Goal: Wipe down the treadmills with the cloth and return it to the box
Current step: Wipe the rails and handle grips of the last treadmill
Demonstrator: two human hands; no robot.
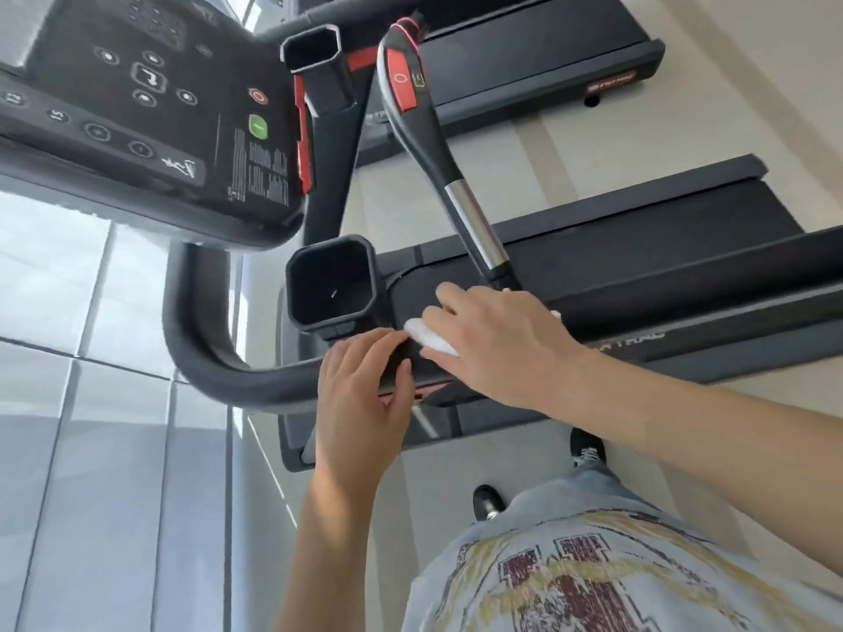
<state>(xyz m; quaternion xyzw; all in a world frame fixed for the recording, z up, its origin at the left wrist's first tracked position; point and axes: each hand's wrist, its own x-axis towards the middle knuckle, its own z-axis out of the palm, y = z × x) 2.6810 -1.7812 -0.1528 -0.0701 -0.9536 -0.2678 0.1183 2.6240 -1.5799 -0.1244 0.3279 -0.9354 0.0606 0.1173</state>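
two treadmills (570, 275), one cloth (429, 337) under right hand (497, 344).

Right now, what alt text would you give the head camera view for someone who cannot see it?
Seen from above, a person's right hand presses a white cloth onto a black treadmill beside its cup holder, while the left hand rests on the same ledge. The console fills the upper left, and a second treadmill stands beyond.
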